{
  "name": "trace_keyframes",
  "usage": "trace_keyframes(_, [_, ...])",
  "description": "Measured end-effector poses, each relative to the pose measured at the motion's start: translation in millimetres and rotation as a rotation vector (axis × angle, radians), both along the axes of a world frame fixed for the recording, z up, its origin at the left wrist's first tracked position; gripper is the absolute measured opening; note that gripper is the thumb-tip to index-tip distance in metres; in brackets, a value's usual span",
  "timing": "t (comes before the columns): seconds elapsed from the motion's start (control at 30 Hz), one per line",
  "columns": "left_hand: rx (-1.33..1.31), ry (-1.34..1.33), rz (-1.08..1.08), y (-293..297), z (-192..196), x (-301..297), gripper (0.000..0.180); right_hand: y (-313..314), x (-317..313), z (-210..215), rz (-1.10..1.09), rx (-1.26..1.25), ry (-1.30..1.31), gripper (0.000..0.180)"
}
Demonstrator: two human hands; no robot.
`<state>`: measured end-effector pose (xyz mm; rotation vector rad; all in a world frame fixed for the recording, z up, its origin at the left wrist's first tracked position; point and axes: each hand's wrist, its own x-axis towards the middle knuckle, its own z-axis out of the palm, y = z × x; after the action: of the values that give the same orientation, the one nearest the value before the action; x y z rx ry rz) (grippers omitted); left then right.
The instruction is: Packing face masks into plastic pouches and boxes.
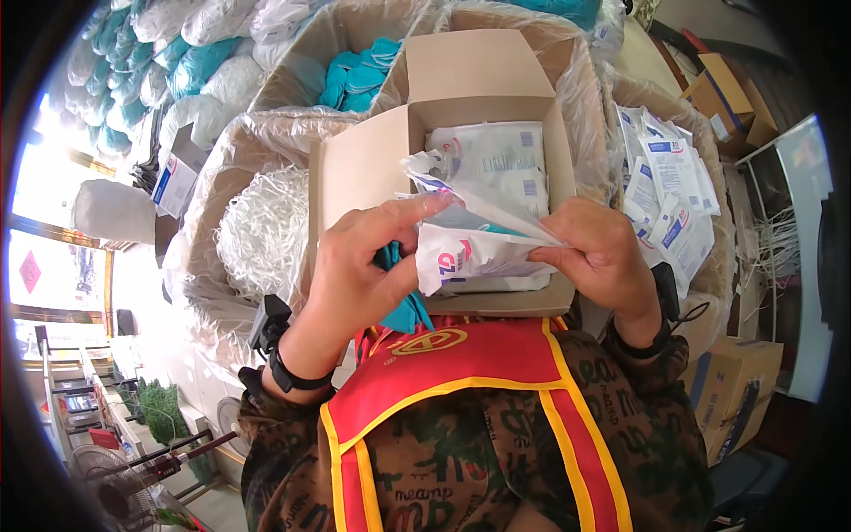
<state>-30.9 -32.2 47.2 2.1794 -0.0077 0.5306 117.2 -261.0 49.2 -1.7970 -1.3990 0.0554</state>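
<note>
Above an open brown carton point(479, 66), I hold a white printed packet point(483, 258) with its mouth spread apart. My right hand point(598, 251) pinches the packet's right edge between thumb and fingers. My left hand point(359, 253) is closed at its left side, with teal folded fabric pieces point(408, 312) gripped in the palm and hanging below it. More teal point(496, 229) shows inside the packet's mouth. Flat white packets point(505, 151) lie stacked in the carton, partly hidden behind my hands. What my left fingertips grip exactly is partly covered.
Left of the carton, a plastic-lined bin holds white strands point(264, 232). Behind it, another holds teal pieces point(362, 75). At right, a lined bin contains white-and-blue packets point(669, 182). Filled bags point(191, 71) are piled far left; a cardboard box point(734, 395) stands lower right.
</note>
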Motion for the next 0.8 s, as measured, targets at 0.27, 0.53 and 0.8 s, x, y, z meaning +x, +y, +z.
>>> trace_keyframes(0.27, [0.099, 0.149, -0.138, 9.2, -11.7, -2.3, 0.020, 9.9, -3.8, -13.2, -0.012, 0.068, -0.176, 0.024])
trace_keyframes(0.53, [-0.080, 0.112, -0.139, 0.4, -13.4, 1.1, 0.024, 15.5, -7.2, -14.9, -0.020, 0.043, -0.219, 0.021])
trace_keyframes(0.8, [-0.715, -0.157, 0.286, 49.4, 10.0, -15.3, 0.014, -80.3, 42.2, -20.1, -0.555, 0.203, 0.528, 0.015])
